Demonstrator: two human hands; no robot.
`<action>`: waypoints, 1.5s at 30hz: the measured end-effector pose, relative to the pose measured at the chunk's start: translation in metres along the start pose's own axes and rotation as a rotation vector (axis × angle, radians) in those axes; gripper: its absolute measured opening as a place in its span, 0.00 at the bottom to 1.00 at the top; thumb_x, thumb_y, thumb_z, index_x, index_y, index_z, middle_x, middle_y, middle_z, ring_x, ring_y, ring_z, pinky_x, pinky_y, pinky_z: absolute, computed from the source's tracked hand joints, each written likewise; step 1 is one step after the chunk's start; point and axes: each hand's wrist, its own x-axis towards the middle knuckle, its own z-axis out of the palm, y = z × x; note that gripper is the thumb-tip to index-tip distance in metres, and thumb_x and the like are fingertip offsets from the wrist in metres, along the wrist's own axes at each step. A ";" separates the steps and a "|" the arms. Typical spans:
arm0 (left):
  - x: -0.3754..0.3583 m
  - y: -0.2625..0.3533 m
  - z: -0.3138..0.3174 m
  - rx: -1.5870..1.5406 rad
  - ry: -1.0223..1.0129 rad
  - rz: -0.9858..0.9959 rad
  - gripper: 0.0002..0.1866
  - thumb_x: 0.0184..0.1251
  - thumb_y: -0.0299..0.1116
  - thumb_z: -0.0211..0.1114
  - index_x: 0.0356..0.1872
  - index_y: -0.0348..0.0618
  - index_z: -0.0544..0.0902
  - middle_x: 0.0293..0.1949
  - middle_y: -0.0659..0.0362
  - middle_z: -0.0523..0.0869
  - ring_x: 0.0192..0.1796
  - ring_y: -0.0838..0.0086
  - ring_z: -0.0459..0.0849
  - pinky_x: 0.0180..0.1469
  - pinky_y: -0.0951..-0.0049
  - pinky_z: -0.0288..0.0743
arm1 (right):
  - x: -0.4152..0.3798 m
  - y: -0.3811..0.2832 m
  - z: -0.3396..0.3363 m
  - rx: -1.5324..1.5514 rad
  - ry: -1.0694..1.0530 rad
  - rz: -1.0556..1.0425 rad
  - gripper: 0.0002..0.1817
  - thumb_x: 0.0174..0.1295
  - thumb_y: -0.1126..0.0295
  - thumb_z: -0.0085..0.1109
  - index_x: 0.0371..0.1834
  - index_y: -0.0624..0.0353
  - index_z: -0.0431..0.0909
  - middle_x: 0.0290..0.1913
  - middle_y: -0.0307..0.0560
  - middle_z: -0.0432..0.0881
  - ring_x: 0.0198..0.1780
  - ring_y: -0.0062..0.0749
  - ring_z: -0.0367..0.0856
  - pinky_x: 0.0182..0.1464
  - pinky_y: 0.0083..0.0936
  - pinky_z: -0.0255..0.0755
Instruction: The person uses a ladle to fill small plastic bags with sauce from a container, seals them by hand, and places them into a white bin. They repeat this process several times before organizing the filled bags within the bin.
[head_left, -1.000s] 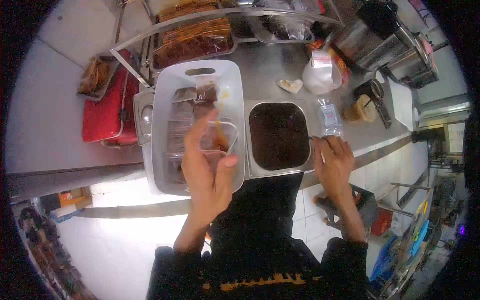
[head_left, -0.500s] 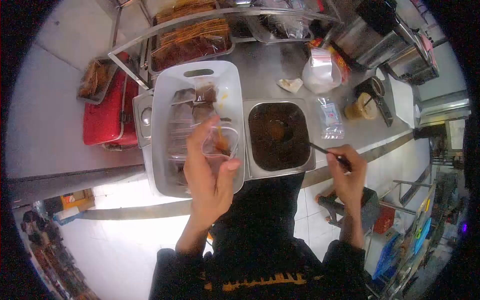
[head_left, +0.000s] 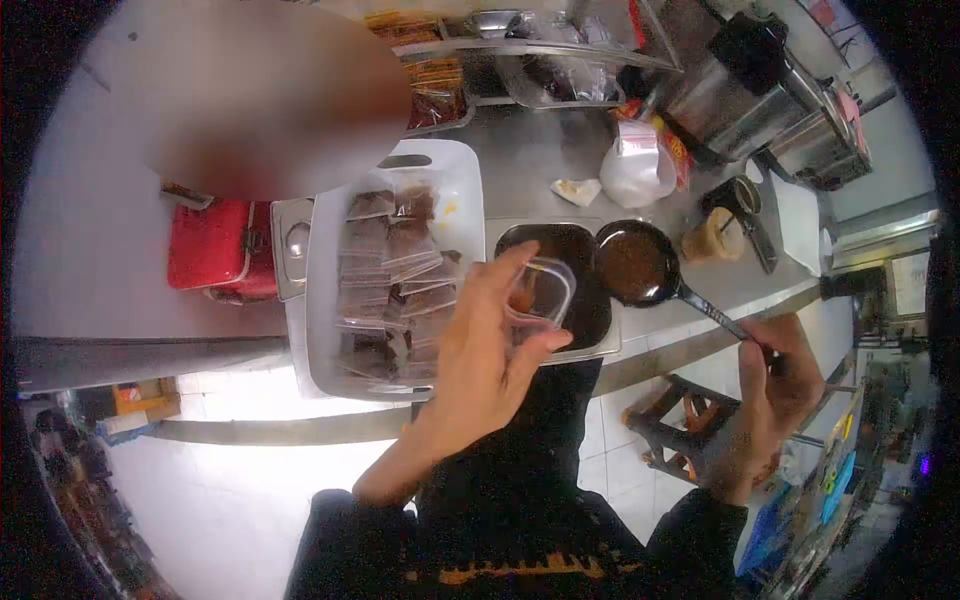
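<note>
My left hand (head_left: 475, 345) holds a small clear plastic bag (head_left: 562, 300) with its mouth spread between thumb and fingers; a little orange-brown stuff shows inside. The bag is above a metal pan (head_left: 608, 348) of dark brown sauce, hiding part of it. To the right, my right hand (head_left: 785, 375) is closed around the handle of a black ladle (head_left: 634, 264), its bowl filled with brown sauce and raised over the pan's right edge. Left of the pan stands a white tub (head_left: 462, 175) with several filled sauce bags (head_left: 375, 250).
Behind the pan are a white container (head_left: 638, 180) and a crumpled white piece (head_left: 577, 191). A cup of light brown drink (head_left: 712, 237) stands at right. A red case (head_left: 208, 240) lies at far left. A stool (head_left: 680, 425) is below. A blurred patch covers the upper left.
My left hand has moved right with the bag, from over the tub to over the pan. The ladle has come up out of the sauce, filled, as my right hand moved right.
</note>
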 end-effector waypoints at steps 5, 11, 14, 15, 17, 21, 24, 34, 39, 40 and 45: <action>0.002 0.000 0.006 0.014 -0.007 0.078 0.35 0.57 0.33 0.71 0.64 0.34 0.65 0.52 0.43 0.75 0.44 0.52 0.79 0.46 0.63 0.75 | 0.006 -0.009 -0.002 -0.155 -0.029 -0.282 0.07 0.52 0.77 0.66 0.34 0.62 0.82 0.31 0.46 0.80 0.33 0.31 0.76 0.32 0.23 0.69; 0.002 0.003 0.004 0.050 0.010 0.088 0.35 0.58 0.36 0.70 0.65 0.36 0.66 0.51 0.44 0.75 0.46 0.53 0.79 0.47 0.63 0.75 | 0.003 -0.010 0.001 -0.283 0.034 -0.459 0.11 0.47 0.81 0.67 0.35 0.61 0.81 0.33 0.50 0.81 0.35 0.42 0.77 0.38 0.34 0.72; 0.001 0.003 0.004 -0.014 -0.032 0.000 0.35 0.59 0.37 0.70 0.65 0.36 0.66 0.50 0.44 0.75 0.47 0.53 0.80 0.47 0.63 0.75 | 0.004 -0.007 0.000 -0.293 0.063 -0.519 0.11 0.48 0.81 0.67 0.35 0.60 0.81 0.33 0.50 0.81 0.36 0.44 0.77 0.39 0.36 0.72; 0.001 0.003 0.003 -0.001 -0.032 0.006 0.35 0.59 0.37 0.70 0.65 0.36 0.66 0.50 0.44 0.75 0.47 0.53 0.80 0.47 0.63 0.75 | 0.004 -0.006 0.000 -0.298 0.058 -0.545 0.10 0.49 0.81 0.66 0.35 0.60 0.81 0.33 0.51 0.81 0.36 0.44 0.77 0.39 0.36 0.72; 0.001 0.005 0.002 -0.012 -0.043 -0.025 0.35 0.59 0.37 0.70 0.65 0.36 0.66 0.50 0.44 0.75 0.47 0.54 0.80 0.47 0.63 0.75 | 0.002 -0.005 0.003 -0.293 0.035 -0.512 0.09 0.50 0.80 0.66 0.36 0.60 0.81 0.33 0.50 0.81 0.35 0.42 0.77 0.38 0.35 0.72; 0.002 0.000 0.004 -0.015 0.015 0.063 0.35 0.58 0.36 0.70 0.65 0.37 0.65 0.49 0.45 0.75 0.46 0.54 0.80 0.47 0.64 0.75 | -0.003 -0.002 0.014 -0.136 -0.061 -0.287 0.05 0.57 0.79 0.63 0.36 0.68 0.80 0.33 0.48 0.79 0.35 0.30 0.74 0.39 0.22 0.68; 0.004 0.000 0.002 0.040 0.007 0.090 0.35 0.58 0.35 0.71 0.65 0.36 0.65 0.49 0.45 0.75 0.45 0.55 0.79 0.47 0.64 0.75 | -0.004 0.011 0.022 0.019 -0.034 -0.197 0.07 0.56 0.76 0.64 0.38 0.63 0.82 0.33 0.50 0.82 0.30 0.31 0.77 0.35 0.23 0.70; 0.004 -0.006 0.001 0.021 0.046 0.079 0.35 0.58 0.32 0.71 0.65 0.36 0.65 0.47 0.45 0.75 0.42 0.56 0.79 0.44 0.65 0.74 | -0.009 0.036 0.017 0.379 -0.184 0.162 0.08 0.59 0.75 0.61 0.40 0.67 0.81 0.34 0.45 0.78 0.35 0.26 0.74 0.37 0.21 0.69; -0.002 -0.012 -0.008 0.034 0.010 -0.011 0.33 0.63 0.40 0.67 0.65 0.34 0.66 0.58 0.45 0.73 0.54 0.61 0.78 0.44 0.69 0.81 | -0.021 0.064 0.031 -0.208 -0.353 0.222 0.12 0.56 0.76 0.63 0.45 0.60 0.82 0.39 0.49 0.80 0.40 0.34 0.77 0.44 0.27 0.71; -0.002 -0.013 -0.007 0.034 0.010 -0.011 0.33 0.63 0.40 0.67 0.65 0.34 0.66 0.58 0.45 0.73 0.54 0.61 0.78 0.44 0.69 0.81 | -0.022 0.068 0.037 -0.208 -0.354 0.222 0.12 0.56 0.76 0.63 0.45 0.60 0.82 0.39 0.49 0.80 0.40 0.34 0.77 0.44 0.27 0.71; -0.003 -0.009 -0.005 0.171 0.053 0.128 0.35 0.63 0.42 0.66 0.66 0.37 0.64 0.44 0.47 0.74 0.40 0.55 0.78 0.40 0.63 0.75 | -0.011 0.021 0.056 -0.156 -0.322 -0.239 0.21 0.50 0.71 0.69 0.50 0.52 0.81 0.60 0.52 0.73 0.63 0.50 0.69 0.65 0.47 0.60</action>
